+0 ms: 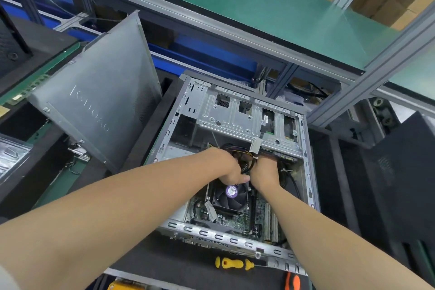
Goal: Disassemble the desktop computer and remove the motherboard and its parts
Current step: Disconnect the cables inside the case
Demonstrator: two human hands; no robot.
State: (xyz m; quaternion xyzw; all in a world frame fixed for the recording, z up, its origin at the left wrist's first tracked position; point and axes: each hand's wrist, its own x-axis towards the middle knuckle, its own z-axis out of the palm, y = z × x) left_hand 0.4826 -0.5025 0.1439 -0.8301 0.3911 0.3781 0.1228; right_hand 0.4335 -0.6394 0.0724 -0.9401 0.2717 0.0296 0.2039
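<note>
An open desktop case [308, 172] lies on its side before me. Inside, the green motherboard [240, 218] carries a black CPU fan [229, 198] with a purple sticker. Both hands reach in just above the fan. My left hand [229, 168] and my right hand [264, 170] curl around a bundle of black cables [243, 156] with a white connector [255, 145]. A silver drive cage [235, 115] spans the far half of the case. My fingertips are hidden among the cables.
The removed grey side panel [98, 101] leans at the left of the case. A yellow-handled screwdriver [233, 263] and an orange-handled tool [292, 281] lie on the black mat near me. Dark computer cases stand at the right [404, 176]. A green shelf [259, 0] overhangs.
</note>
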